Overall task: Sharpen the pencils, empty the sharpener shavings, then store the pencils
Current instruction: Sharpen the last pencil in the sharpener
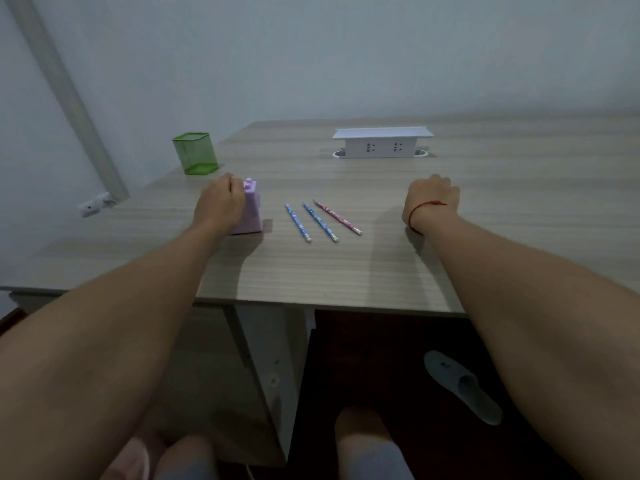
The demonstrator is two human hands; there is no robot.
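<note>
A pink pencil sharpener stands on the wooden desk. My left hand is against its left side, with fingers curled round its top. Three pencils lie side by side just right of it: two blue ones and a pink-red one. My right hand rests on the desk to the right of the pencils, fingers curled under and holding nothing. A green mesh pencil holder stands at the desk's back left.
A white power socket box sits at the back middle of the desk. The desk's front edge runs just below my forearms. Below it are my knees and a slipper on the dark floor.
</note>
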